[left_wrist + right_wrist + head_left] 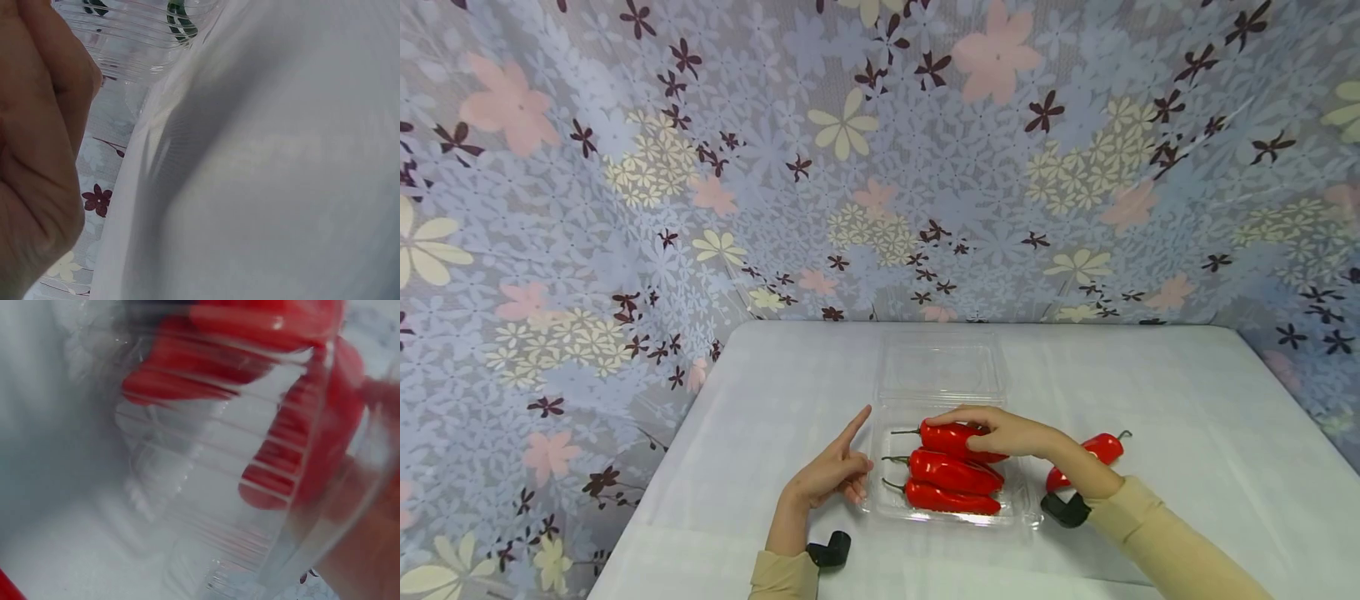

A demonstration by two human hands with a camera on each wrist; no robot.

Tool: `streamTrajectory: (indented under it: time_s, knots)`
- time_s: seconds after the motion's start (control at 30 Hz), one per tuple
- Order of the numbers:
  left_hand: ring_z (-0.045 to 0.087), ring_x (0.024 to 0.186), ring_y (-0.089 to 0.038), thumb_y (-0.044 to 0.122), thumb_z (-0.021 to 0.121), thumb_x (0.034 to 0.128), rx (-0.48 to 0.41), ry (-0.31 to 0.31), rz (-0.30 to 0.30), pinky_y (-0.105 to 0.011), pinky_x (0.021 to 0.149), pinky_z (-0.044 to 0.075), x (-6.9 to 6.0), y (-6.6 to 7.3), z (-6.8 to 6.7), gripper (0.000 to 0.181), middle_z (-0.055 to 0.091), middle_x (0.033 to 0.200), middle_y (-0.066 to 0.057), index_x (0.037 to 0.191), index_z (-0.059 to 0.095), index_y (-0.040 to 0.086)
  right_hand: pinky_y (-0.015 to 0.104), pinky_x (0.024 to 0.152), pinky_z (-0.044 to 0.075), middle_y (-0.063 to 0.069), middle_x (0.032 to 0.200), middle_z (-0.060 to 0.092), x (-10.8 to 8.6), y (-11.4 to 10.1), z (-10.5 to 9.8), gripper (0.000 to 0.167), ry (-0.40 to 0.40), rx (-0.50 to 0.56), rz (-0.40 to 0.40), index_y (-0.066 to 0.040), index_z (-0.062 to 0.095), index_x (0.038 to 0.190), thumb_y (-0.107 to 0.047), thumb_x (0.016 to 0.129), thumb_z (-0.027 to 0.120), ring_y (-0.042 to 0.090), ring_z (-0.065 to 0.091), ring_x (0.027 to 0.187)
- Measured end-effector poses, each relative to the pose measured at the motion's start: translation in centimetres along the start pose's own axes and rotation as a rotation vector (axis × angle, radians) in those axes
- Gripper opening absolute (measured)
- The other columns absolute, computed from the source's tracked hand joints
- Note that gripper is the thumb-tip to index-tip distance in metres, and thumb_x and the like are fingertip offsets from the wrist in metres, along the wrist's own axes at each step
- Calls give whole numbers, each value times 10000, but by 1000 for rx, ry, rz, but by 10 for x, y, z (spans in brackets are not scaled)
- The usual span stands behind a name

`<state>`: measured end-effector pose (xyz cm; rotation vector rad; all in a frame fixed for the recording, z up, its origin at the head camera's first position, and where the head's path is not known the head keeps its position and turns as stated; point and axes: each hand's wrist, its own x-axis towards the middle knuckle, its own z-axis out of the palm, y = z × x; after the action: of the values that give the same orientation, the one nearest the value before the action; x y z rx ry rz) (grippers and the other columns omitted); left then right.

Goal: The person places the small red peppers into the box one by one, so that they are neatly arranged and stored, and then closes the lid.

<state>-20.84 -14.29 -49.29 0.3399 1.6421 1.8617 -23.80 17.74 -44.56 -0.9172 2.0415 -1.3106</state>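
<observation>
A clear plastic box [917, 515] lies with its lid [940, 367] folded back. Inside it are red peppers: a lower one [951, 497], a middle one [955, 472] and an upper one [951, 439], stems to the left. My right hand [1000, 432] grips the upper pepper from above; in the right wrist view that pepper [312, 431] shows through the ribbed wall, beside the hand [356, 531]. My left hand [829, 477] is at the box's left edge, index finger extended, other fingers curled; whether it touches the edge I cannot tell. The left wrist view shows this hand [37, 150] close up.
Another red pepper [1103, 448] lies on the white table [1195, 400] right of the box, partly behind my right forearm. Black wrist cameras [830, 550] sit at both wrists. A flowered cloth [880, 167] hangs behind the table.
</observation>
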Motion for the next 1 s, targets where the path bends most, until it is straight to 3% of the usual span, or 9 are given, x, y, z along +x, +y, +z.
streamTrajectory:
  time_s: [0.2,0.5,0.57,0.8,1.0]
  knots:
    - [553,458,-96,-3,490,878,-3,2,-2,-226,443,525,0,1,2,857,494,596,-15,1527,27,310,416,959,433,95,1343,486,2,5,3,544,4,-51,10,-131,492,1386,32,868,466,288,460,1176]
    - [558,457,-100,-9,490,874,-9,8,-5,-237,450,533,1,0,1,856,499,594,-23,1527,36,309,308,827,499,132,1339,478,3,5,5,550,-1,-36,28,-106,476,1394,49,867,455,271,491,1042]
    - [557,457,-99,-14,487,874,-8,8,-4,-236,449,532,0,-1,2,856,501,594,-22,1528,35,304,315,801,504,138,1334,477,2,4,5,548,-1,-46,33,-105,472,1396,43,869,458,275,492,1019]
    - [556,453,-99,-28,484,875,-9,14,-3,-237,448,532,-1,-2,4,855,508,591,-25,1528,42,302,411,885,496,164,1327,470,-3,2,4,492,12,-63,34,-61,464,1385,4,898,498,335,464,1131]
    - [560,453,-103,-18,488,877,-8,21,-2,-236,448,532,-1,-3,8,852,511,593,-30,1528,38,299,409,888,502,156,1293,499,-4,3,5,464,2,-63,32,-44,470,1374,-11,912,505,331,484,1117]
